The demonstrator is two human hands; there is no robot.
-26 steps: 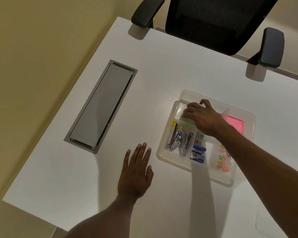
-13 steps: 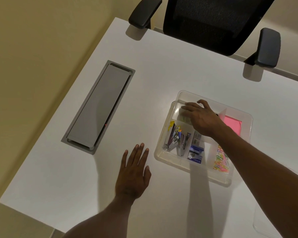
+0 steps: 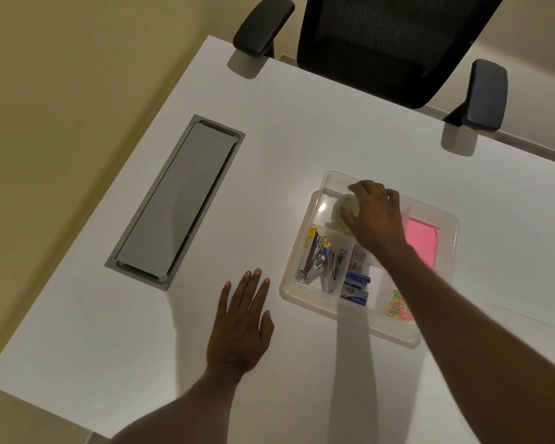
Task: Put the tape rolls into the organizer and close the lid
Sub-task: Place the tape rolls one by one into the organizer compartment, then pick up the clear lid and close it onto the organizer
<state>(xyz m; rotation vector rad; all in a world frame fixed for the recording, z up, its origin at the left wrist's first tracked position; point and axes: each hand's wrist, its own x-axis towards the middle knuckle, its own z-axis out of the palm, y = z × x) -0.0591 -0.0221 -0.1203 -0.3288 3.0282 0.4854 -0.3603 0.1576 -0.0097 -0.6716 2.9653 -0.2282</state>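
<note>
Tape: pale translucent tape roll (image 3: 346, 208), light, stiff, slick; grasp its outer rim.
Right hand (image 3: 377, 216): fingers curled over it, grip unclear.
Organizer: clear plastic compartmented organizer (image 3: 314, 307), roll inside, under fingertips.
Left hand (image 3: 239, 325): fingers spread flat on white bench (image 3: 141, 331), holding nothing.

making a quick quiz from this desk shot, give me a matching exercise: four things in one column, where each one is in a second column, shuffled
Things
1. pink sticky notes
2. coloured paper clips
3. left hand
4. tape roll

Places
A. flat on the white desk, left of the organizer
B. far left compartment, under the right hand
C. far right compartment
D. near right compartment

Pairs: 1-C, 2-D, 3-A, 4-B
</note>
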